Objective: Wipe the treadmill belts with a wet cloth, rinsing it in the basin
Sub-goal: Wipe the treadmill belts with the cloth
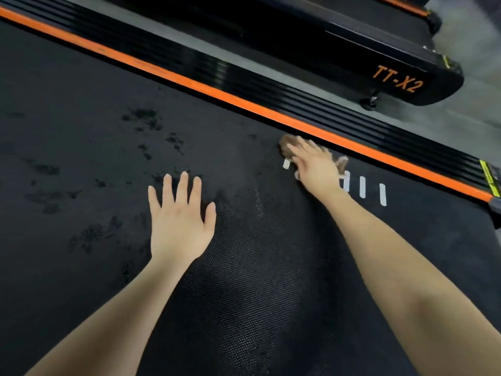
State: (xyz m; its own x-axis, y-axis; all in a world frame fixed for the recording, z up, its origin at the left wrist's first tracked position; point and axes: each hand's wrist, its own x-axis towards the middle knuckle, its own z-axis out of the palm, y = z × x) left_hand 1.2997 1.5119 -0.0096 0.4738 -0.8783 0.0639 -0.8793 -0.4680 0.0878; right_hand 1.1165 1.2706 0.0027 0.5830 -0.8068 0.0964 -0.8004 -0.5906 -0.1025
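Wiping hand: I see my right hand (314,164) laid on the brown cloth (286,146), fingers stretched forward and slightly apart; blur hides whether the tips curl.
Cloth: bunched on the treadmill belt (81,85) under that hand, its far side just short of the orange strip (217,95).
Bracing hand: my left hand (179,215) lies palm down on the belt, fingers straight and fanned, thumb out, well apart from the cloth.
Belt edge: the orange strip runs diagonally from upper left to the right border, with the ribbed black side rail (244,74) beyond it.
Marks: white dashes (362,187) sit on the belt just right of my right wrist, one more left of the hand.
Open room: broad dark belt to the left, dotted with wet patches (143,119).
Beyond: a strip of grey floor (461,126), then a second treadmill (393,61) lettered TT-X2.
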